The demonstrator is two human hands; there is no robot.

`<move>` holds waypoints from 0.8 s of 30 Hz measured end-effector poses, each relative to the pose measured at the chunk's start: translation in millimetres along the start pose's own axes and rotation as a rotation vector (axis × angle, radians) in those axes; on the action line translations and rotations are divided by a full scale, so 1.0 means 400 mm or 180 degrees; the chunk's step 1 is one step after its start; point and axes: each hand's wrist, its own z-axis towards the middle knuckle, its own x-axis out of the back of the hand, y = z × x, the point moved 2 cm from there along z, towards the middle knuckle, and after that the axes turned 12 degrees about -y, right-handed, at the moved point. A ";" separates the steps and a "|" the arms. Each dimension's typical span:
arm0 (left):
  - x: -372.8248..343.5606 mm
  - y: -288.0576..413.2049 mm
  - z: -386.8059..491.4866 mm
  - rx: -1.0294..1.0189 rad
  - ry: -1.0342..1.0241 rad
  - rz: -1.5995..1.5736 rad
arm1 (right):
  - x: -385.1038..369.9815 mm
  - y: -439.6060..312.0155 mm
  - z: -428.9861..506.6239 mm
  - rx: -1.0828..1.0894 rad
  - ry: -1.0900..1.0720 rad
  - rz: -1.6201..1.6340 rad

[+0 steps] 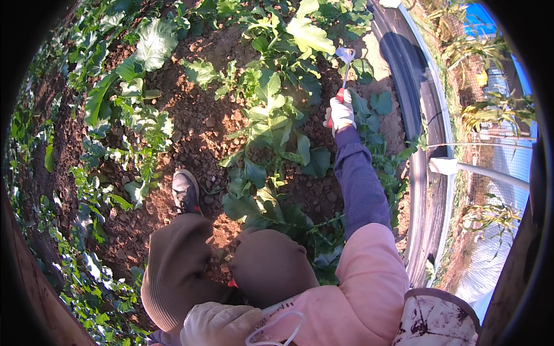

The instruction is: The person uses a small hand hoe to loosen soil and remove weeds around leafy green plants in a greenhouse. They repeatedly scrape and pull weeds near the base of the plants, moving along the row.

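Note:
My right hand (pixel 342 113), in a white work glove, grips the red handle of a small hand hoe (pixel 346 71). The arm reaches far forward, and the hoe's metal blade is among leaves beside a row of leafy green plants (pixel 270 112). My left hand (pixel 220 323), in a pale, soiled glove, lies against my body by my bent knees, its fingers curled. Whether anything is inside it is hidden. A white cord loop (pixel 277 326) hangs close to that hand.
Brown clumpy soil (pixel 203 125) separates the plant rows. More leafy plants (pixel 143 142) grow on the left. Black plastic sheeting (pixel 422 173) runs along the right, with a pole (pixel 493 173) and netting (pixel 497 220) beyond. My shoe (pixel 186 190) stands on the soil between rows.

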 end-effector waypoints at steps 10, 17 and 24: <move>0.003 -0.006 -0.002 0.0160 0.0079 0.0013 | -0.040 -0.033 0.048 0.0245 0.0215 0.0027; 0.004 -0.001 -0.001 0.0123 0.0017 0.0070 | 0.020 0.242 -0.192 -0.1319 -0.0419 -0.0602; -0.004 0.007 -0.010 -0.0005 0.0032 0.0100 | 0.017 0.212 -0.398 -0.1069 -0.0228 -0.0286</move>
